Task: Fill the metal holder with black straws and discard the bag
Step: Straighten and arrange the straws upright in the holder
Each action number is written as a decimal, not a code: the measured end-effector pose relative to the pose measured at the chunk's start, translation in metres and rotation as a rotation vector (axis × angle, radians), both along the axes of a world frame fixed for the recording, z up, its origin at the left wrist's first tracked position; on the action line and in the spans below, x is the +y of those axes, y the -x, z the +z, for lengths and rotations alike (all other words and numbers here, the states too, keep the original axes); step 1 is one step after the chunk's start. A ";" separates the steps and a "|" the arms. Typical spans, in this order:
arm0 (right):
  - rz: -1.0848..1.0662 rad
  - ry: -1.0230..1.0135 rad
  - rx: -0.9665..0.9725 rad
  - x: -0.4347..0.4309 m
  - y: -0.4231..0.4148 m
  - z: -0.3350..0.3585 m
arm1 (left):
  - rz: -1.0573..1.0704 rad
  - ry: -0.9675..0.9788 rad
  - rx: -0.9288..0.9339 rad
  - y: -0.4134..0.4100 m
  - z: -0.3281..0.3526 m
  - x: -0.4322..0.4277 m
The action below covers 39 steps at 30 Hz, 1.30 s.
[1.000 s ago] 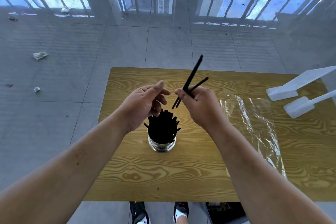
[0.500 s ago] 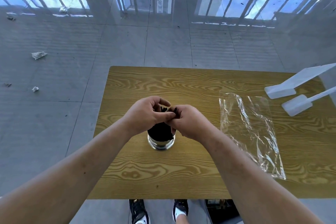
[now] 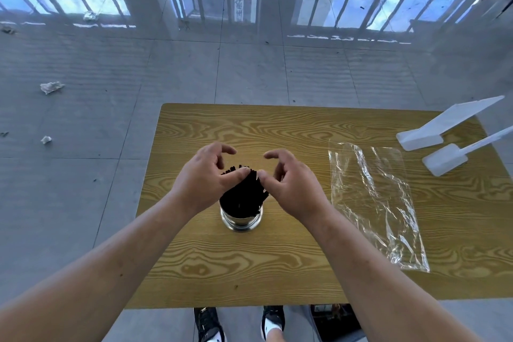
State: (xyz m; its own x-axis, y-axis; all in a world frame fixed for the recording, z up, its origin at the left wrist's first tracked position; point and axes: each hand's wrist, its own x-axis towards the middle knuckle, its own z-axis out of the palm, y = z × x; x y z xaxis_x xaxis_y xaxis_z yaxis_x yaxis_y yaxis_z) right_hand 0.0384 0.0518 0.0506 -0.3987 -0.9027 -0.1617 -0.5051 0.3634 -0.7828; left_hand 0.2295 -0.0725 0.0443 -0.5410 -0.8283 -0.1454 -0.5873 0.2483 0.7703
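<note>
With fingers spread and loosely curved, the left hand point(image 3: 206, 175) and right hand point(image 3: 291, 184) are cupping the thin black straws point(image 3: 244, 196) standing packed in the shiny round metal holder point(image 3: 241, 221) on the wood-grain table point(image 3: 277, 130), the clear plastic bag point(image 3: 372, 203) lying flat to its right.

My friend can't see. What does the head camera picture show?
A left hand and a right hand curve around the tops of black straws standing in a metal holder on a wooden table. A clear plastic bag lies flat on the table to their right.
</note>
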 end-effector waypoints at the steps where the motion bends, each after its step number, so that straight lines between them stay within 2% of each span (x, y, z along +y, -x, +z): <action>1: -0.031 0.010 0.034 0.006 0.002 -0.002 | 0.025 0.019 -0.011 -0.005 -0.002 -0.001; 3: -0.015 -0.031 0.057 0.022 0.005 -0.009 | 0.036 -0.058 -0.017 -0.016 -0.006 -0.003; 8: 0.210 -0.392 0.037 0.046 0.003 -0.038 | -0.176 -0.319 -0.223 -0.035 -0.023 -0.002; 12: 0.210 -0.375 0.093 0.037 0.002 -0.047 | -0.289 -0.382 -0.365 -0.034 -0.034 0.001; 16: 0.214 -0.314 0.188 0.022 0.003 -0.044 | -0.201 -0.312 -0.313 -0.020 -0.039 0.000; 20: 0.153 -0.241 0.165 0.009 -0.002 -0.041 | -0.179 -0.236 -0.222 -0.007 -0.034 -0.003; 26: 0.005 -0.094 0.078 -0.003 -0.007 -0.038 | -0.132 -0.113 -0.182 0.002 -0.033 -0.006; 34: -0.096 -0.056 -0.212 -0.018 -0.008 -0.039 | -0.096 -0.010 -0.165 0.012 -0.031 -0.008; 39: -0.082 -0.038 -0.279 -0.022 -0.005 -0.039 | -0.076 0.018 -0.161 0.013 -0.032 -0.011</action>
